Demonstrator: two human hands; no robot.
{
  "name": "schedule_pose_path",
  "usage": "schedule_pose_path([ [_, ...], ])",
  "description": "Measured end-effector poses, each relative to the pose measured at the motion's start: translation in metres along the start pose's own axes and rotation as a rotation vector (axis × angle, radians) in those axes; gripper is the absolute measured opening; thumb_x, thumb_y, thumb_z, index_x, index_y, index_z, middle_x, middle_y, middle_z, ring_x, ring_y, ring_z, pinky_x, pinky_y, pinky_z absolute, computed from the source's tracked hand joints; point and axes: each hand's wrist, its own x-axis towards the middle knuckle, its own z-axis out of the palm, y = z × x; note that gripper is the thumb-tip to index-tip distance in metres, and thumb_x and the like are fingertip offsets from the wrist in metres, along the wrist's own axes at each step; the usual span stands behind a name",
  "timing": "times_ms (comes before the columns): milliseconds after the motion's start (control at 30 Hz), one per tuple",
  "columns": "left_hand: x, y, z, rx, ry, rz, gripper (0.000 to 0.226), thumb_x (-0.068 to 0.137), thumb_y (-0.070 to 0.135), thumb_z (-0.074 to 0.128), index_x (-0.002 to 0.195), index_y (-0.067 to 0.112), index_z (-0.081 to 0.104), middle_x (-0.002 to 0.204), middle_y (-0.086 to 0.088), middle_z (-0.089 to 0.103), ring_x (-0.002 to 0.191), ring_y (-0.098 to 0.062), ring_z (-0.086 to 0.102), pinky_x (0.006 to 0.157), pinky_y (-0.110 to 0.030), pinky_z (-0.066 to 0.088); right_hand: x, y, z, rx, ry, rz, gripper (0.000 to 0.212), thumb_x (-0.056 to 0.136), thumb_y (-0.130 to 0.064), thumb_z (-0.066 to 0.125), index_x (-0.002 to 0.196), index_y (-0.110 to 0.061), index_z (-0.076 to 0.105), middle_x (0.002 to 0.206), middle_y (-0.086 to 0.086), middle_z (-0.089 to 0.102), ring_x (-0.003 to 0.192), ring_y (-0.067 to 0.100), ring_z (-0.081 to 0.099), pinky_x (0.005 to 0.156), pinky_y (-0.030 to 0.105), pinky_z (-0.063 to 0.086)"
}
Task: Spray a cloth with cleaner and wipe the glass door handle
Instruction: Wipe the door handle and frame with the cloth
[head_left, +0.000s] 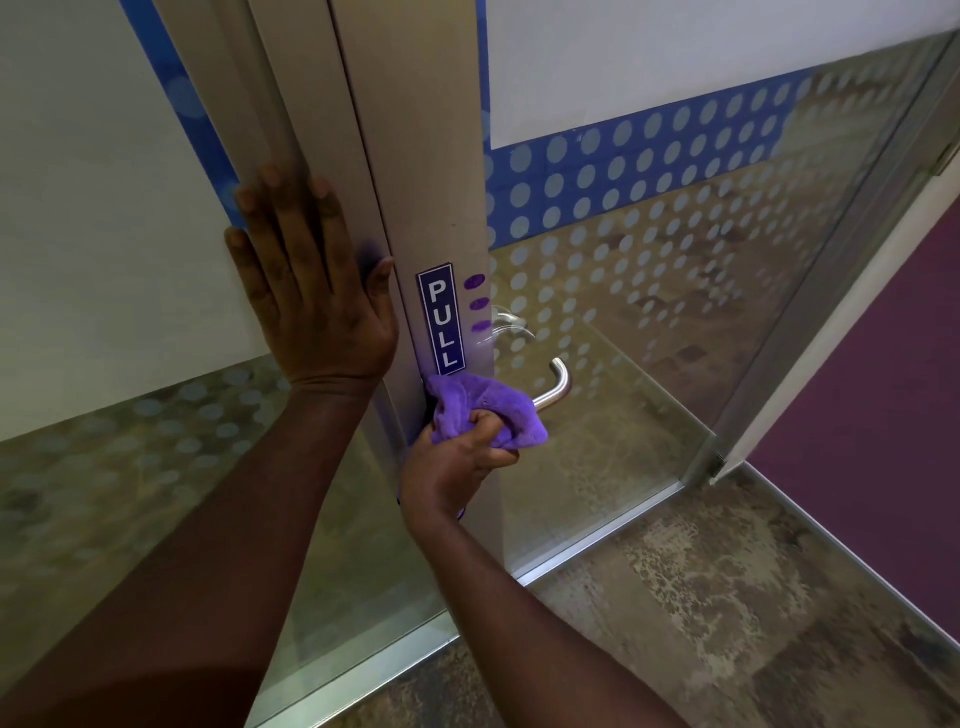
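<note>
A purple cloth (470, 405) is bunched around the base of the metal lever handle (558, 382) on the glass door's aluminium stile (415, 182). My right hand (457, 467) grips the cloth from below, pressing it against the handle where it meets the stile. The handle's curved free end sticks out to the right of the cloth. My left hand (306, 280) lies flat with fingers spread on the door frame and the pane beside it, holding nothing. A blue PULL sign (441, 319) sits just above the cloth. No spray bottle is in view.
The glass door (675, 286) with frosted dots and a blue band stands ajar, swinging away to the right. A second handle (506, 325) shows through the glass. Mottled brown carpet (701, 597) covers the floor; a purple wall (883, 389) is at right.
</note>
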Motion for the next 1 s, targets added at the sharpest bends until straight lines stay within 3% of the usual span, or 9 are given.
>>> schedule_pose_path([
  [233, -0.001, 0.000, 0.000, 0.002, 0.019, 0.016, 0.061, 0.097, 0.040, 0.040, 0.144, 0.003, 0.030, 0.140, -0.032, 0.041, 0.133, -0.045, 0.026, 0.120, -0.042, 0.002, -0.002, 0.013, -0.005, -0.107, -0.044, -0.112, 0.044, 0.072, -0.011, 0.076, 0.109, -0.013, 0.052, 0.120, 0.023, 0.036, 0.098, 0.044, 0.055, 0.089, 0.040, 0.050],
  [367, 0.000, 0.000, 0.001, -0.002, 0.026, 0.011, 0.063, 0.096, 0.040, 0.043, 0.145, 0.003, 0.028, 0.141, -0.032, 0.040, 0.133, -0.045, 0.026, 0.120, -0.042, 0.002, 0.001, 0.022, -0.015, -0.185, -0.086, -0.224, 0.058, 0.067, -0.007, 0.078, 0.104, -0.026, 0.038, 0.120, 0.026, 0.040, 0.095, 0.043, 0.057, 0.086, 0.039, 0.050],
  [600, 0.000, -0.001, 0.000, 0.011, 0.023, 0.011, 0.063, 0.097, 0.039, 0.043, 0.146, 0.003, 0.026, 0.141, -0.033, 0.040, 0.132, -0.048, 0.032, 0.120, -0.043, 0.004, 0.006, 0.046, -0.037, -0.338, -0.240, -0.343, 0.045, 0.068, -0.008, 0.073, 0.110, -0.017, 0.058, 0.138, 0.026, 0.030, 0.106, 0.042, 0.055, 0.096, 0.038, 0.046],
  [800, -0.001, 0.000, -0.001, 0.013, 0.016, 0.006, 0.062, 0.097, 0.039, 0.042, 0.145, 0.003, 0.029, 0.141, -0.032, 0.040, 0.132, -0.049, 0.033, 0.120, -0.043, 0.006, 0.017, 0.059, -0.057, -0.380, -0.263, -0.514, 0.046, 0.060, -0.004, 0.074, 0.101, -0.019, 0.061, 0.131, 0.029, 0.045, 0.105, 0.048, 0.055, 0.089, 0.047, 0.050],
  [900, -0.001, 0.000, -0.001, 0.012, 0.018, 0.008, 0.062, 0.097, 0.039, 0.042, 0.145, 0.002, 0.028, 0.141, -0.033, 0.040, 0.131, -0.049, 0.033, 0.119, -0.043, 0.006, 0.026, 0.069, -0.067, -0.456, -0.273, -0.562, 0.041, 0.066, 0.000, 0.073, 0.102, -0.018, 0.067, 0.133, 0.025, 0.047, 0.114, 0.045, 0.053, 0.093, 0.047, 0.047],
  [1000, -0.001, 0.000, -0.001, 0.008, 0.021, 0.007, 0.062, 0.098, 0.040, 0.040, 0.146, 0.003, 0.028, 0.141, -0.033, 0.040, 0.132, -0.049, 0.033, 0.119, -0.043, 0.007, 0.035, 0.076, -0.076, -0.503, -0.255, -0.594, 0.042, 0.059, 0.001, 0.073, 0.096, -0.017, 0.067, 0.126, 0.025, 0.052, 0.107, 0.045, 0.056, 0.088, 0.049, 0.049],
])
